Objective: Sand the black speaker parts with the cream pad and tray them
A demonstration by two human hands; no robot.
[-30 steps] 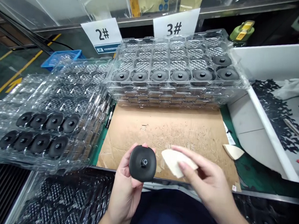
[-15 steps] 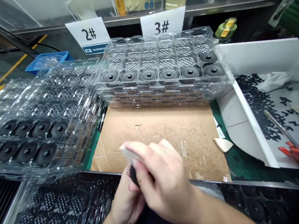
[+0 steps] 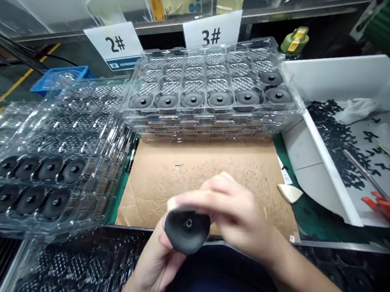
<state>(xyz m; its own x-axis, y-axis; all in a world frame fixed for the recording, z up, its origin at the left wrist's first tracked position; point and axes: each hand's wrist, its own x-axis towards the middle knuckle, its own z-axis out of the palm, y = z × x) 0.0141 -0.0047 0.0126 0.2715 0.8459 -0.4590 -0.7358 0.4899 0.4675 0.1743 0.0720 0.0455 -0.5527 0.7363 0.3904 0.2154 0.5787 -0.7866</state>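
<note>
The left hand (image 3: 160, 261) holds a black studded disc (image 3: 188, 240), face newly accessible; what the blurred right hand (image 3: 235, 211) grips is unclear.

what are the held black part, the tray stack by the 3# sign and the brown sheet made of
Black part: probably plastic, satin, judging by its soft sheen; coated metal is possible.
Tray stack: likely thin clear plastic, glossy, with sharp glints and see-through walls.
Brown sheet: apparently cardboard, matte, with a marked, scuffed surface.
</note>
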